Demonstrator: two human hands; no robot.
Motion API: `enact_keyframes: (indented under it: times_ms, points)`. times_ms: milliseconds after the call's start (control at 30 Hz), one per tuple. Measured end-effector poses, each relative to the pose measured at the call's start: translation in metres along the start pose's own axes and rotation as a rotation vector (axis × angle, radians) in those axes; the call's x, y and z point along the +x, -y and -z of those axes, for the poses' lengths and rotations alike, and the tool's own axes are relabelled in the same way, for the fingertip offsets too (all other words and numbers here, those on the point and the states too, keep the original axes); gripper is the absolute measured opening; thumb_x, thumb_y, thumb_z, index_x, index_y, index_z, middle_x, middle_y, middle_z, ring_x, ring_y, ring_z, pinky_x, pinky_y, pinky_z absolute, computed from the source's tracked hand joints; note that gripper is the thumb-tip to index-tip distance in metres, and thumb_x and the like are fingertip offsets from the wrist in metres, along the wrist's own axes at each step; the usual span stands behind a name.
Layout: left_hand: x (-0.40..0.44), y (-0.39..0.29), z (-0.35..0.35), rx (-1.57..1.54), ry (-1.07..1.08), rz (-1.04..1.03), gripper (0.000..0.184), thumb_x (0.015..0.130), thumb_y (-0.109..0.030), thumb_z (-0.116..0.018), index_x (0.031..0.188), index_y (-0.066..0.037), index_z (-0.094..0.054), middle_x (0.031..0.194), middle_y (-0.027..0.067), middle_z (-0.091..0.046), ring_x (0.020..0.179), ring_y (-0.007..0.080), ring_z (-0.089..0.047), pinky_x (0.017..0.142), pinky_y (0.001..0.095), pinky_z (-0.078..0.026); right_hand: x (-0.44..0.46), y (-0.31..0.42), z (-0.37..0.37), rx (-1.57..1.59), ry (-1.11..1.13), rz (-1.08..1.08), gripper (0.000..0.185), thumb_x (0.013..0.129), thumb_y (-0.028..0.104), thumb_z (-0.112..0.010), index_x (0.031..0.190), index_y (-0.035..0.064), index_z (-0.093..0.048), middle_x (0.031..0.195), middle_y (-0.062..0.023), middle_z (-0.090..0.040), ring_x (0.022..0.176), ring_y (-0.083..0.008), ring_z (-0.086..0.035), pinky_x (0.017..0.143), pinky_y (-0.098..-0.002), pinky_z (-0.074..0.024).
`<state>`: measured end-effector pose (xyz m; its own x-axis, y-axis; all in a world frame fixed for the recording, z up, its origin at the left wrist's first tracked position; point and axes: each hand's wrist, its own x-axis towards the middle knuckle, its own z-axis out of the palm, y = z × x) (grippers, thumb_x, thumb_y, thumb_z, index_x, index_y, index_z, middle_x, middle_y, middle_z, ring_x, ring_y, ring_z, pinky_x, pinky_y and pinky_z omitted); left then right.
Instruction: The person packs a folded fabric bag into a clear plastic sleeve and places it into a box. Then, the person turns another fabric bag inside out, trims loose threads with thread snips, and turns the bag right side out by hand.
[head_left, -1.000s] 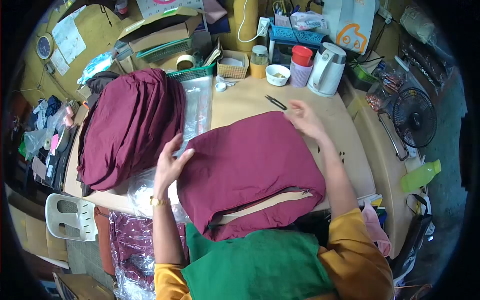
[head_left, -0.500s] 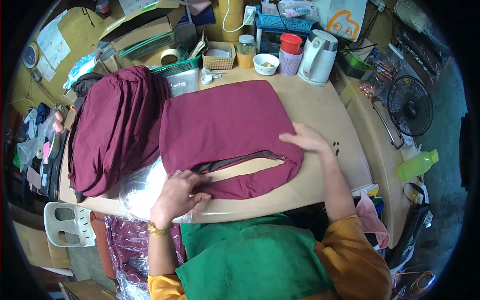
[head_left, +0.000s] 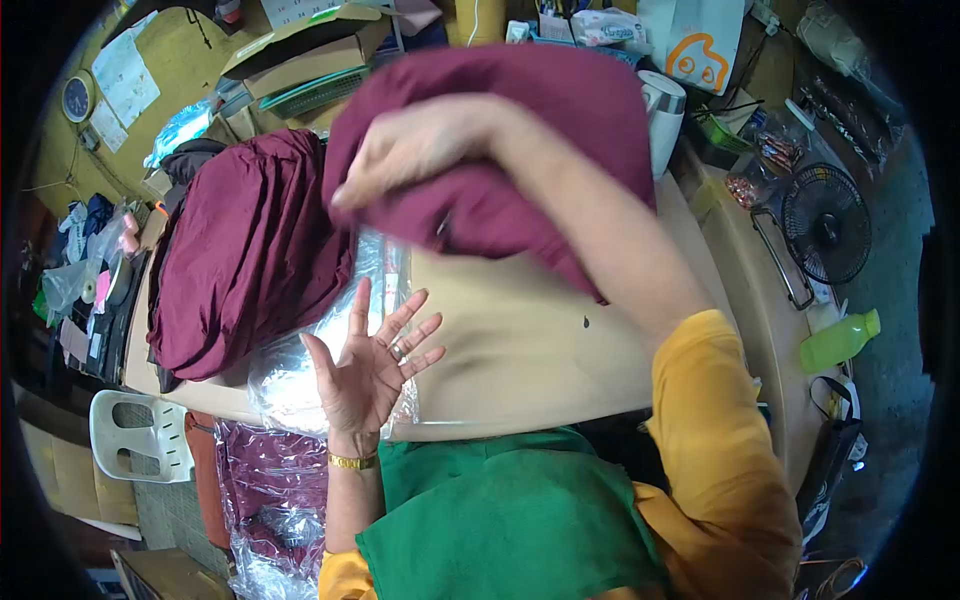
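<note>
A maroon zippered cloth cover [head_left: 560,110] is lifted off the table and partly blurred by motion. My right hand [head_left: 425,145] grips its near left corner with curled fingers, my forearm crossing in front of the cloth. My left hand [head_left: 370,365] is open with fingers spread and palm up, holding nothing. It hovers over clear plastic bags [head_left: 285,385] at the table's front left. Left of both hands lies a thick pile of similar maroon cloth [head_left: 240,265].
The tan table [head_left: 520,350] curves along its front edge. A white kettle [head_left: 662,115] stands behind the lifted cloth. On the right are a black fan [head_left: 826,225] and a green bottle [head_left: 840,340]. A white plastic chair [head_left: 140,435] and plastic-wrapped maroon goods [head_left: 270,475] are at lower left.
The maroon cover has risen from the table toward the back, in my right hand, which swung left. My left hand has let go of the cloth and turned palm up, fingers spread.
</note>
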<state>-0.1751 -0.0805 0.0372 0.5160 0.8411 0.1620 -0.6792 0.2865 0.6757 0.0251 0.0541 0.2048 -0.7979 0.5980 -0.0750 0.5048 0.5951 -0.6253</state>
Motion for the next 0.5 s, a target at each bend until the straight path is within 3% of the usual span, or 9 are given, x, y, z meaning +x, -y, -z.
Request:
enact_keyframes:
  times_ms: [67, 167, 233, 267, 300, 367, 400, 467, 500]
  points:
    - [-0.008, 0.001, 0.018, -0.140, -0.094, 0.022, 0.094, 0.085, -0.077, -0.043, 0.151, -0.012, -0.023, 0.143, 0.0283, -0.040, 0.127, 0.0410, -0.048, 0.099, 0.0578, -0.046, 0.017, -0.018, -0.033, 0.366, 0.161, -0.065, 0.062, 0.097, 0.051, -0.053, 0.132, 0.0004, -0.053, 0.116, -0.0127, -0.066, 0.093, -0.0181, -0.067, 0.079, -0.0297, -0.0544]
    - [-0.027, 0.007, 0.066, 0.249, -0.435, 0.102, 0.077, 0.097, -0.054, -0.049, 0.155, -0.019, -0.012, 0.146, 0.0195, -0.037, 0.118, 0.0305, -0.057, 0.086, 0.0467, -0.055, -0.003, -0.050, -0.052, 0.109, -0.165, 0.128, 0.046, 0.096, 0.033, -0.061, 0.128, 0.0006, -0.057, 0.118, -0.0132, -0.066, 0.101, -0.0197, -0.065, 0.085, -0.0306, -0.0519]
    - [-0.049, 0.004, 0.073, 0.502, -0.545, 0.065, 0.078, 0.097, -0.051, -0.050, 0.155, -0.019, -0.009, 0.144, 0.0190, -0.042, 0.111, 0.0283, -0.060, 0.083, 0.0436, -0.056, -0.052, -0.084, -0.058, -0.283, -0.515, 0.068, 0.039, 0.092, 0.026, -0.065, 0.121, -0.0006, -0.060, 0.115, -0.0127, -0.067, 0.101, -0.0181, -0.064, 0.087, -0.0311, -0.0505]
    - [-0.055, 0.004, 0.074, 0.754, -0.642, 0.036, 0.079, 0.098, -0.048, -0.051, 0.156, -0.019, -0.007, 0.141, 0.0184, -0.047, 0.105, 0.0261, -0.064, 0.079, 0.0404, -0.056, -0.083, -0.083, -0.061, -0.040, -0.587, -0.178, 0.035, 0.091, 0.024, -0.066, 0.115, -0.0013, -0.063, 0.112, -0.0146, -0.067, 0.099, -0.0205, -0.064, 0.087, -0.0330, -0.0501]
    - [-0.056, 0.001, 0.071, 0.745, -0.645, 0.042, 0.079, 0.098, -0.048, -0.051, 0.156, -0.019, -0.007, 0.141, 0.0184, -0.047, 0.105, 0.0261, -0.064, 0.079, 0.0404, -0.056, -0.111, -0.086, -0.067, 0.018, -0.718, -0.463, 0.039, 0.088, 0.034, -0.067, 0.105, -0.0006, -0.067, 0.103, -0.0187, -0.069, 0.094, -0.0261, -0.067, 0.083, -0.0350, -0.0506]
    - [-0.048, -0.007, 0.061, 0.832, -0.647, 0.040, 0.080, 0.099, -0.042, -0.051, 0.156, -0.020, 0.001, 0.141, 0.0179, -0.046, 0.105, 0.0243, -0.063, 0.077, 0.0347, -0.056, -0.149, -0.099, -0.080, 0.033, -0.830, -0.960, 0.035, 0.087, 0.030, -0.067, 0.099, -0.0029, -0.068, 0.100, -0.0196, -0.069, 0.093, -0.0280, -0.067, 0.082, -0.0382, -0.0500]
    - [-0.041, -0.008, 0.062, 0.780, -0.692, 0.051, 0.079, 0.097, -0.027, -0.057, 0.155, -0.016, -0.005, 0.135, 0.0208, -0.051, 0.107, 0.0240, -0.063, 0.081, 0.0331, -0.056, -0.171, -0.135, -0.102, -0.026, -0.794, -0.980, 0.034, 0.087, 0.028, -0.067, 0.100, -0.0041, -0.067, 0.100, -0.0201, -0.069, 0.093, -0.0281, -0.067, 0.081, -0.0382, -0.0496]
    - [-0.025, 0.008, 0.087, 0.749, -0.610, -0.008, 0.079, 0.095, -0.017, -0.060, 0.154, -0.013, -0.008, 0.127, 0.0200, -0.055, 0.103, 0.0219, -0.063, 0.083, 0.0304, -0.054, -0.186, -0.203, -0.154, -0.082, -0.758, -1.000, 0.034, 0.087, 0.026, -0.067, 0.101, -0.0053, -0.065, 0.100, -0.0206, -0.069, 0.092, -0.0282, -0.067, 0.080, -0.0383, -0.0491]
    - [-0.019, 0.016, 0.096, 0.722, -0.529, -0.064, 0.081, 0.092, -0.007, -0.064, 0.153, -0.009, -0.011, 0.119, 0.0192, -0.060, 0.099, 0.0198, -0.063, 0.085, 0.0277, -0.053, -0.188, -0.224, -0.180, 0.066, -0.847, -0.812, 0.036, 0.086, 0.025, -0.069, 0.105, -0.0049, -0.063, 0.097, -0.0208, -0.069, 0.092, -0.0295, -0.067, 0.081, -0.0381, -0.0489]
